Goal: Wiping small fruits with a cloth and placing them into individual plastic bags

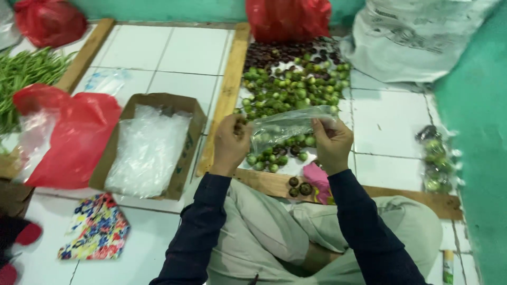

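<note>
At the far left lay a heap of green beans (24, 74) behind a wooden rail, and just right of it a red plastic bag (74, 137) sprawled across the white tiled floor (179, 53). Beside that bag stood an open cardboard box (185, 153) filled with clear plastic bags (145, 148), and nearer to me a flowered cloth (97, 229) lay flat on the tiles.

My left hand (231, 143) was closed, thumb and fingers pinched on the left end of a clear plastic bag (288, 125). The bag stretched rightward from that grip, lying crosswise between my two hands and held above the small green fruits (293, 82) spread inside the wooden frame (227, 95). My right hand (331, 143) gripped the bag's other end the same way, fingers folded tight over the film. So the bag hung between both grips, touching each, with its middle sagging slightly. Whether anything was inside it I could not tell.

Below my right hand a pink cloth (317, 179) rested on the frame. Farther right, near the green wall, a filled bag of fruits (435, 158) lay on the tiles.
</note>
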